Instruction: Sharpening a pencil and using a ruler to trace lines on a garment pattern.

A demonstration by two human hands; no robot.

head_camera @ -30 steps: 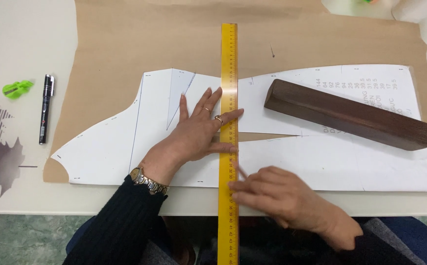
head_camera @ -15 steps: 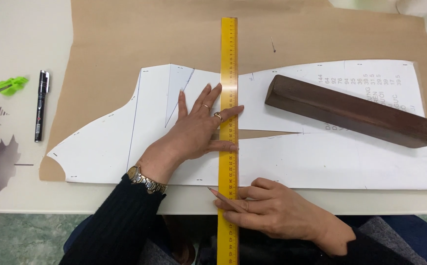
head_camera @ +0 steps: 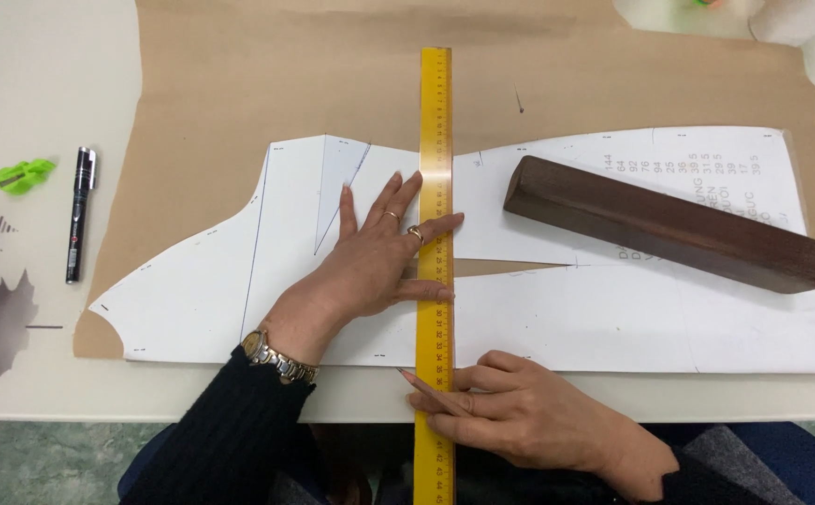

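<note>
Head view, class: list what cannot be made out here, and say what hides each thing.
- Yellow ruler: near end cut by the bottom edge.
- Right hand: a thin tool in it, too small to identify.
- White pattern paper: part hidden under the left hand and dark wooden block.
- Top right corner: things cut off.

- Bright, even light falls from overhead; colours are clear and nothing sits in darkness.
- Under the left hand (head_camera: 379, 257), flat on the white paper pattern (head_camera: 613, 318), lies only a thin, soft shadow.
- The yellow ruler (head_camera: 434, 187) gives a mild sheen above the fingers.
- Near the right hand (head_camera: 510, 411) focus stays sharp; no motion blur.
- The dark wooden block (head_camera: 669, 224) shows faint highlights.
</note>
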